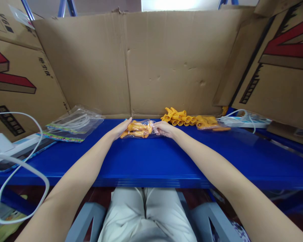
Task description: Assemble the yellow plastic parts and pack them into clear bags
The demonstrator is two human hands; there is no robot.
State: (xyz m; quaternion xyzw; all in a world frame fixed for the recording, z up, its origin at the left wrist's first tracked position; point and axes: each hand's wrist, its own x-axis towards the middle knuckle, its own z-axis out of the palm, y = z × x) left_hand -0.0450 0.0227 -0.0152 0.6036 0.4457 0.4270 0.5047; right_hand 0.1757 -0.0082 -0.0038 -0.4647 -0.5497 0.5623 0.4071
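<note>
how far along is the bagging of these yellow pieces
Done: several yellow plastic pieces sit in a small clear plastic bag. In hand: the left hand steadies one end, the right hand pinches the other. Remaining: a loose pile of matching pieces lies unbagged on the blue table.

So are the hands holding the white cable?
No, the left hand and right hand hold a clear bag of orange pieces.

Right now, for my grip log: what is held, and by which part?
A clear bag of yellow pieces: right hand pinches its right end, left hand flat against its left end.
</note>
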